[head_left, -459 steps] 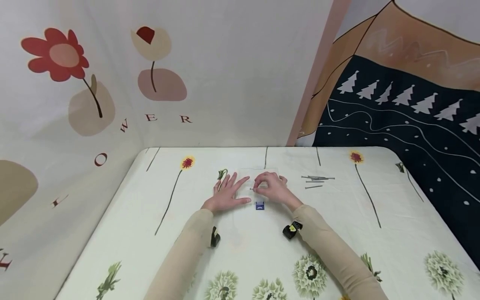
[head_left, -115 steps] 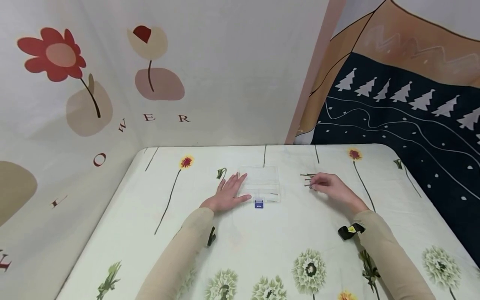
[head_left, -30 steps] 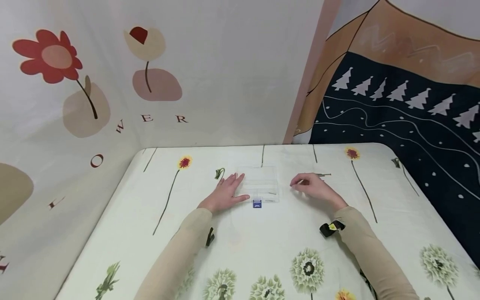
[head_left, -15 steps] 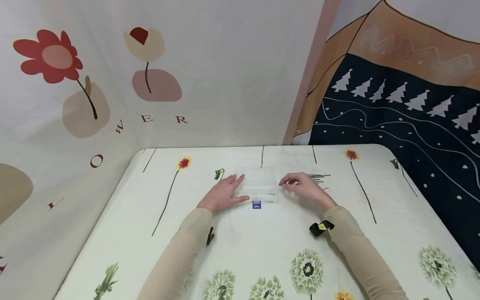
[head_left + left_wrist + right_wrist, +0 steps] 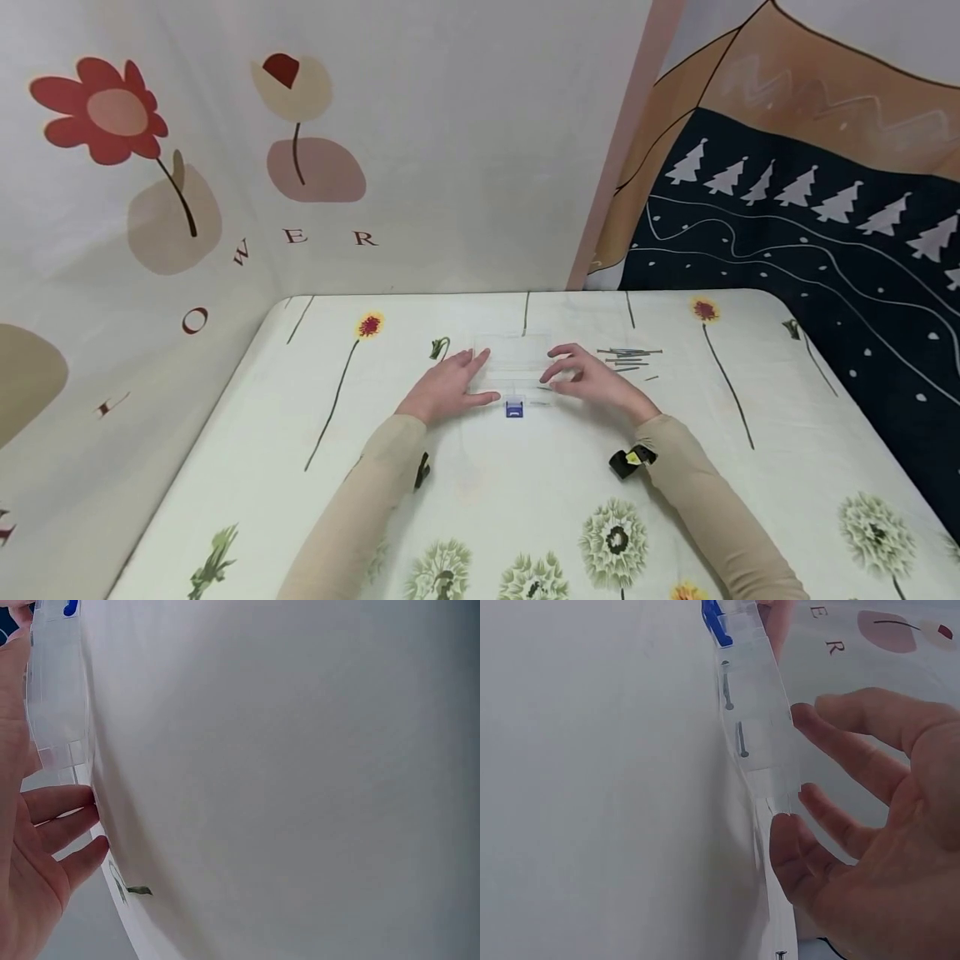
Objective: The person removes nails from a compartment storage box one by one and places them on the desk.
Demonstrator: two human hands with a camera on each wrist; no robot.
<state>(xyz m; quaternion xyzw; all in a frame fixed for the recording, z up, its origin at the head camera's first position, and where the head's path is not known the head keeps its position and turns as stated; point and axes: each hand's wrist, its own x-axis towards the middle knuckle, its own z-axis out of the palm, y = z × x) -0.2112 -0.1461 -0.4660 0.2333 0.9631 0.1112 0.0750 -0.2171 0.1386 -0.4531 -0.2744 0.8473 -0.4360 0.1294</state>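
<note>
A clear plastic box [image 5: 513, 352] with a blue latch [image 5: 513, 409] at its near edge lies between my hands. My left hand [image 5: 447, 388] rests against its left side, fingers straight and spread. My right hand [image 5: 592, 382] is at the box's right edge, its fingers loosely bent and apart from the thumb, nothing visible between them. In the right wrist view two small grey nails [image 5: 742, 740] lie inside the box, close to the near wall. My right hand's fingertips [image 5: 784, 829] are right beside the box's end wall there.
A loose pile of long grey nails [image 5: 630, 352] lies on the cloth to the right of my right hand, a short one [image 5: 651, 378] apart from it. The flower-print cloth [image 5: 480, 500] covers the table. A printed curtain [image 5: 450, 167] hangs behind the far edge.
My right hand has gone left from the nail pile to the box, uncovering the pile. Its fingertips, close together a second ago, are now spread apart. The left hand stays at the box.
</note>
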